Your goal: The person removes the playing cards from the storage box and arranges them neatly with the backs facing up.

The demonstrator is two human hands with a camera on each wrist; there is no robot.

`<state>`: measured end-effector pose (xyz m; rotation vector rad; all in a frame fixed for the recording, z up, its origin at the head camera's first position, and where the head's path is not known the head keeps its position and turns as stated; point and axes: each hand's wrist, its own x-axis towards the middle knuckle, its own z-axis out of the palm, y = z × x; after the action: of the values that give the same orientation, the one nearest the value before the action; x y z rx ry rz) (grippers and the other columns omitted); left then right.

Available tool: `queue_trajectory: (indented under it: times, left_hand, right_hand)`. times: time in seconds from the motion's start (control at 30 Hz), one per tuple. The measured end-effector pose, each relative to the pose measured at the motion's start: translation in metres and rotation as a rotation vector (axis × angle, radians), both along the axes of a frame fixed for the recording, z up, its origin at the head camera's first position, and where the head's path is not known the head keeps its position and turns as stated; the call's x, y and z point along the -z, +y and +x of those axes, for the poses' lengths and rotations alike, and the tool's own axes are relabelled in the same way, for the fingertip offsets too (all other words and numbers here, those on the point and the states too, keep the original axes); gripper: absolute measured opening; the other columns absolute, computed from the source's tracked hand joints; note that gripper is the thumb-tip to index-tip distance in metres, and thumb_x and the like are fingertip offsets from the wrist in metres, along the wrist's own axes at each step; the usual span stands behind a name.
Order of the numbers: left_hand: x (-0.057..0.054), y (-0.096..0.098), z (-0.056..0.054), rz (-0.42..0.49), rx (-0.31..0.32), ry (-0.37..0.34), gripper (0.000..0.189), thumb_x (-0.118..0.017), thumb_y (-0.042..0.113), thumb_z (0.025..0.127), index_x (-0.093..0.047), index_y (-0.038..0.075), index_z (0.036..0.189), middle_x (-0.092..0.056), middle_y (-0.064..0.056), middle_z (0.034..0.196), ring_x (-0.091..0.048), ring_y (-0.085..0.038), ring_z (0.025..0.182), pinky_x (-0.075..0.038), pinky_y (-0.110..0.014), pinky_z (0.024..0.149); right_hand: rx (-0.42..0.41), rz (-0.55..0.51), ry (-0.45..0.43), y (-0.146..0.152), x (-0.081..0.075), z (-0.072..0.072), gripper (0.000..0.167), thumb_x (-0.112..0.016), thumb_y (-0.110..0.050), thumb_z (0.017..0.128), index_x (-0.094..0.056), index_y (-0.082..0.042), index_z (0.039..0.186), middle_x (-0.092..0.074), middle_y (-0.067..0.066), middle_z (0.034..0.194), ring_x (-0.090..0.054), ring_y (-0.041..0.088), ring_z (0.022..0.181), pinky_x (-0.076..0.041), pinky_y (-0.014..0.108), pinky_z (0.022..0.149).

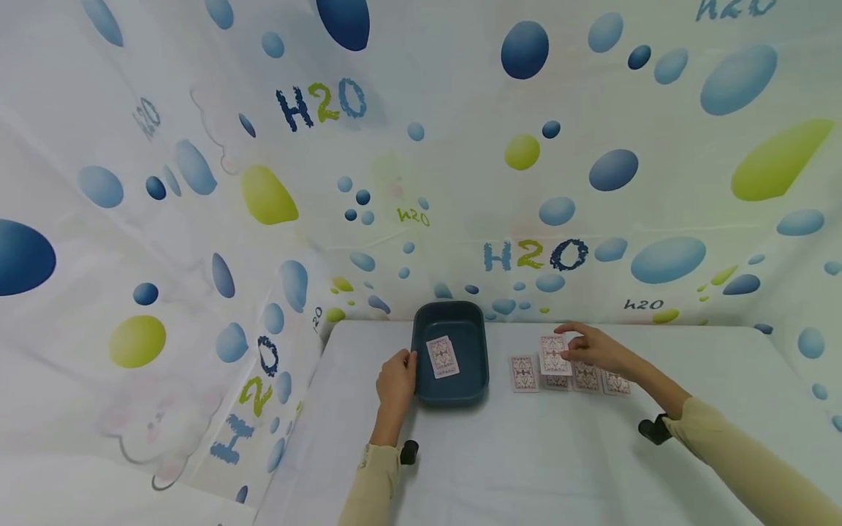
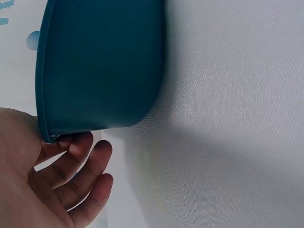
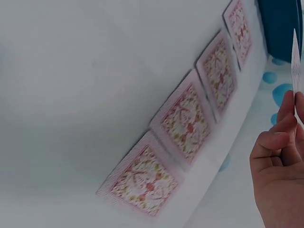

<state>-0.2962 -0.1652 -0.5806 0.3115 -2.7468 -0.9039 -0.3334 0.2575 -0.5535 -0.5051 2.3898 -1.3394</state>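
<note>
My left hand (image 1: 396, 383) grips the left rim of a dark teal rectangular tray (image 1: 483, 365). In the left wrist view the curled fingers (image 2: 85, 164) are against the outer wall, below the lip. Inside the tray lie overlapping playing cards (image 1: 442, 356), red patterned backs up. Between thumb and fingers, my right hand (image 1: 595, 349) pinches one playing card (image 1: 553, 355), raised over a row of face-down cards right of the tray. The right wrist view shows this held card (image 3: 295, 64) nearly edge-on, with the row's nearest card (image 3: 145, 183) lying flat on the table.
A white cloth (image 1: 526, 453) covers the table. Behind and to the left hangs a white curtain (image 1: 454, 197) with blue and green drops and H2O lettering. The row's leftmost card (image 1: 524, 374) lies a little right of the tray. Each wrist wears a small black device (image 1: 654, 429).
</note>
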Motion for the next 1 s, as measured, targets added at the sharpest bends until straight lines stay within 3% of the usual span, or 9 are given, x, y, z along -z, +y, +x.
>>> queue_trajectory:
  times: [0.33, 0.6, 1.0]
  left_hand:
    - [0.001, 0.001, -0.001, -0.020, -0.008, -0.006, 0.031, -0.055, 0.031, 0.104, -0.060, 0.011, 0.080, -0.054, -0.003, 0.066, -0.048, -0.016, 0.055, -0.032, -0.030, 0.051]
    - [-0.001, 0.001, 0.001, -0.025, -0.006, 0.008, 0.030, -0.056, 0.029, 0.103, -0.061, 0.010, 0.080, -0.054, -0.004, 0.065, -0.047, -0.017, 0.055, -0.032, -0.030, 0.050]
    - [0.000, 0.002, 0.000, -0.025, -0.016, -0.005, 0.030, -0.055, 0.031, 0.104, -0.062, 0.010, 0.082, -0.055, -0.003, 0.067, -0.048, -0.016, 0.057, -0.032, -0.030, 0.051]
  right_hand:
    - [0.039, 0.005, -0.007, 0.036, 0.008, 0.009, 0.059, -0.065, -0.020, 0.098, -0.037, -0.002, 0.147, -0.064, 0.018, 0.085, -0.043, 0.009, 0.060, -0.040, 0.026, 0.055]
    - [0.088, 0.072, 0.007, 0.064, 0.015, 0.014, 0.060, -0.065, -0.023, 0.098, -0.038, -0.002, 0.147, -0.065, 0.012, 0.083, -0.047, 0.012, 0.064, -0.041, 0.028, 0.058]
    - [0.108, 0.064, 0.004, 0.097, 0.016, 0.024, 0.058, -0.062, -0.017, 0.100, -0.035, 0.003, 0.147, -0.059, 0.010, 0.084, -0.046, 0.012, 0.066, -0.039, 0.027, 0.058]
